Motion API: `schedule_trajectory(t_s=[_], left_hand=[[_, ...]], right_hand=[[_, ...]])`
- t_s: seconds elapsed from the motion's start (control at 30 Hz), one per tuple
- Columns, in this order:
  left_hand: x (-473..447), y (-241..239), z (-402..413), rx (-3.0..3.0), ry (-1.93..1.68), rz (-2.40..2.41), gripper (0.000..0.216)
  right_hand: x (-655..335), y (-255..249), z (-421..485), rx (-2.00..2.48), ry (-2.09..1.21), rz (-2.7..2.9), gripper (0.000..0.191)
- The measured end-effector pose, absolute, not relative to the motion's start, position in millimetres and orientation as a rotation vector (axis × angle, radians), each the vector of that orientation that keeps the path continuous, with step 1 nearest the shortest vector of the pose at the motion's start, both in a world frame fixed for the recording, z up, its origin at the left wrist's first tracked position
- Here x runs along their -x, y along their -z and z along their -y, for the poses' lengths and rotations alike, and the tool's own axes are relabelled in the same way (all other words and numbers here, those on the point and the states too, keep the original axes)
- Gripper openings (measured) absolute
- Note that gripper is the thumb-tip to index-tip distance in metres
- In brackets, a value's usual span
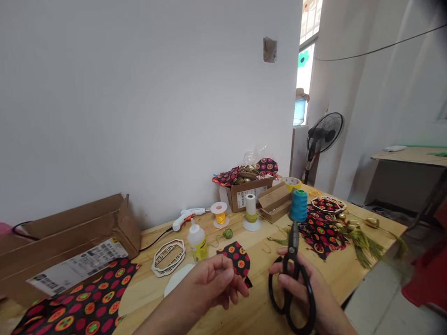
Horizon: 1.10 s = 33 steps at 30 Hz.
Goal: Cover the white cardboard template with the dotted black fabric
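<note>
My right hand (309, 281) holds a pair of black-handled scissors (293, 253) upright, its fingers around the handle loops and the blades together, pointing up and away. My left hand (218, 281) is raised over the table with thumb and forefinger pinched and the other fingers loosely curled; whatever lies in the pinch, if anything, is too small to make out. Just behind it on the table lies a cut piece of black patterned fabric (237, 256). A white disc (178, 278) is partly covered by my left wrist. Beyond stand a glue bottle (197, 242) and a small green thread ball (227, 233).
On the wooden table (139, 298), an open cardboard box (129, 232) and patterned cloth (94, 298) occupy the left. A glue gun (186, 217), yellow spool (220, 216) and blue thread cone (298, 207) stand at the back. Fabric scraps (319, 232) and green tassels (363, 244) lie right.
</note>
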State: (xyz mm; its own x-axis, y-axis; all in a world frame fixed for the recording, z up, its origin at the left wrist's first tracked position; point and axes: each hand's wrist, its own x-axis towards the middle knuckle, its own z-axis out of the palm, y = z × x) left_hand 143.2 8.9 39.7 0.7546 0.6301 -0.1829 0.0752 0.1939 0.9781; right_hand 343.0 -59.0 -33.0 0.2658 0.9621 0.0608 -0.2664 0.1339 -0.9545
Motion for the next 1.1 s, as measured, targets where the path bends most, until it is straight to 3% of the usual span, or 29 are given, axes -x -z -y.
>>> schedule_trajectory(t_s=[0.17, 0.63, 0.77, 0.93, 1.1], left_hand=[[-125.3, -25.4, 0.7, -1.308, -0.391, -0.609, 0.026], [-84.4, -8.7, 1.4, -1.158, -0.559, -0.746, 0.032], [-73.6, -2.6, -5.0, -1.345, -0.501, -0.82, 0.031], [-53.3, -1.0, 0.3, -1.707, -0.426, -1.014, 0.014], [-55.1, -11.5, 10.3, -2.067, -0.569, -1.095, 0.023]], right_hand=[[-277.8, 32.6, 55.2, 0.826, -1.37, 0.922, 0.053], [-254.7, 41.4, 62.4, 0.968, -1.185, 0.831, 0.04], [-252.4, 42.6, 61.7, 0.997, -1.206, 0.837, 0.041], [-247.4, 40.7, 62.0, 1.021, -1.235, 0.81, 0.041], [-231.0, 24.5, 52.5, 1.098, -1.237, 1.025, 0.03]])
